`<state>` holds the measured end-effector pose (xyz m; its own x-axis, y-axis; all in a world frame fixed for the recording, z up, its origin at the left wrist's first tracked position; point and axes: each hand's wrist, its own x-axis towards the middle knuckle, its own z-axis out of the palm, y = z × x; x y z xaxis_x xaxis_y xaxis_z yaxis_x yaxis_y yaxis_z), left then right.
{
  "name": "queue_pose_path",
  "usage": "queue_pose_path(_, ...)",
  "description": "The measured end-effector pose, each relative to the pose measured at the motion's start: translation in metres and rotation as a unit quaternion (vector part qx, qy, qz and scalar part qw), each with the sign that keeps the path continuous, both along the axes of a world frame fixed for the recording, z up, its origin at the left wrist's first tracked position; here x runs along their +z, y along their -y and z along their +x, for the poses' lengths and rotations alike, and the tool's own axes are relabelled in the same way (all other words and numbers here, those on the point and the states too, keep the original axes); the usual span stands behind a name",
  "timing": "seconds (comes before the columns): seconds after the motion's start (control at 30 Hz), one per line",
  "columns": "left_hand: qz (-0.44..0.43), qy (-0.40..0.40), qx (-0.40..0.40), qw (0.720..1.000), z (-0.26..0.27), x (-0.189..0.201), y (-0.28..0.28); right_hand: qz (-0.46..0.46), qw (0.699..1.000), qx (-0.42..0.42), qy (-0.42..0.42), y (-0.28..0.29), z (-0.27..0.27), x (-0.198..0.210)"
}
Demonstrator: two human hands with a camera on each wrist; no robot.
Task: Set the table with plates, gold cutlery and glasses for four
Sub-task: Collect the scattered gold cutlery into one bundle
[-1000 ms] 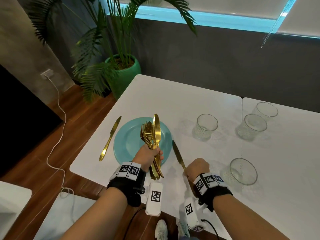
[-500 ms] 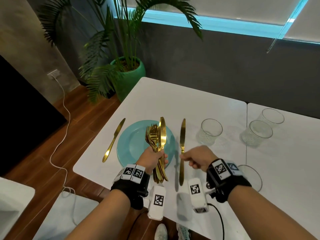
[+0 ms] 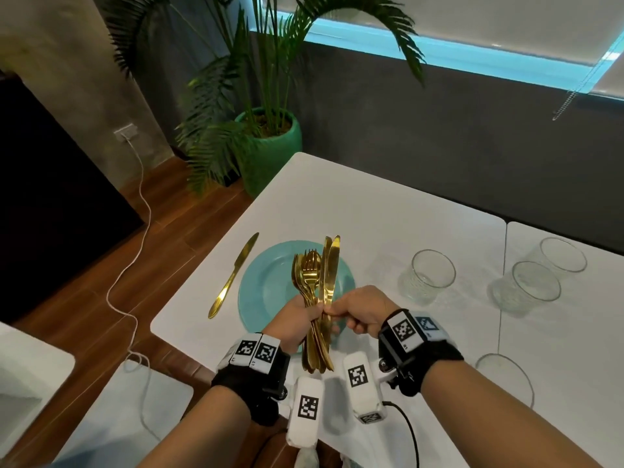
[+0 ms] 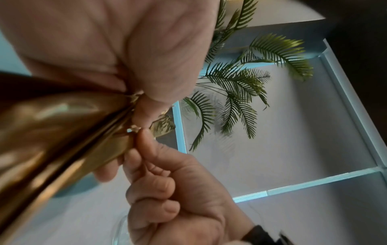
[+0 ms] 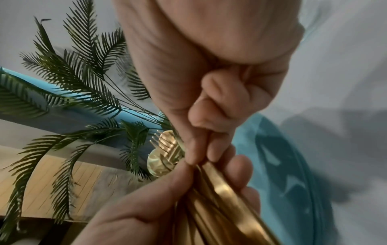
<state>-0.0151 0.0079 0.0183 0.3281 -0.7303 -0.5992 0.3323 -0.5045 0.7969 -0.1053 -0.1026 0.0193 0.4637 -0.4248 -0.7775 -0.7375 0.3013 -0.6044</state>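
Observation:
My left hand (image 3: 304, 317) grips a bundle of gold cutlery (image 3: 315, 282), forks, spoons and knives, upright over the teal plate (image 3: 266, 292). My right hand (image 3: 351, 312) pinches a gold knife (image 3: 332, 265) and holds it against the right side of that bundle. In the right wrist view its fingertips (image 5: 194, 155) meet the gold handles (image 5: 222, 203) above the left hand (image 5: 146, 207). Another gold knife (image 3: 233, 275) lies on the white table (image 3: 354, 204) left of the plate. The nearest glass (image 3: 427, 275) stands right of the plate.
Two more glasses (image 3: 526, 287) (image 3: 562, 255) stand on the adjoining table at the right, and a fourth glass (image 3: 506, 376) sits partly behind my right forearm. A potted palm (image 3: 270, 143) stands off the table's far left corner. A white cable (image 3: 135, 265) runs across the wooden floor.
The right hand picked a gold knife off the table right of the plate, lifted it upright and brought it left against the bundle. The left hand stayed over the plate.

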Motion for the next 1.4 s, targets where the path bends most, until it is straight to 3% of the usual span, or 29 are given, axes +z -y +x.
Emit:
queue_pose_path(0.2,0.017,-0.022,0.057,0.998,0.027,-0.004,-0.012,-0.018,0.997,0.066,-0.017,-0.007,0.039,0.005)
queue_pose_path(0.33,0.018,0.005,0.093,0.996,0.049,-0.006,-0.019,-0.047,0.989,0.131,-0.040,-0.009,0.071,0.014)
queue_pose_path(0.47,0.022,0.031,0.165,0.986,0.079,-0.009,-0.030,-0.053,0.996,0.074,-0.007,-0.009,0.107,0.008)
queue_pose_path(0.53,0.022,0.031,0.213,0.976,0.098,-0.010,-0.039,-0.106,0.991,0.086,-0.014,-0.010,0.130,0.004)
queue_pose_path(0.7,0.028,0.033,0.274,0.961,0.142,-0.008,-0.062,-0.348,0.905,0.236,-0.063,-0.028,0.180,-0.015)
queue_pose_path(0.83,0.032,0.042,0.281,0.958,0.162,-0.007,-0.068,-0.419,0.846,0.320,-0.079,-0.050,0.209,-0.031)
queue_pose_path(1.03,0.035,0.040,0.277,0.959,0.175,-0.006,-0.070,-0.467,0.791,0.379,-0.114,-0.067,0.229,-0.042)
queue_pose_path(1.2,0.038,0.034,0.263,0.964,0.178,-0.007,-0.068,-0.414,0.824,0.375,-0.098,-0.067,0.236,-0.036)
queue_pose_path(1.4,0.032,0.024,0.262,0.964,0.178,-0.009,-0.067,-0.370,0.874,0.300,-0.096,-0.075,0.238,-0.037)
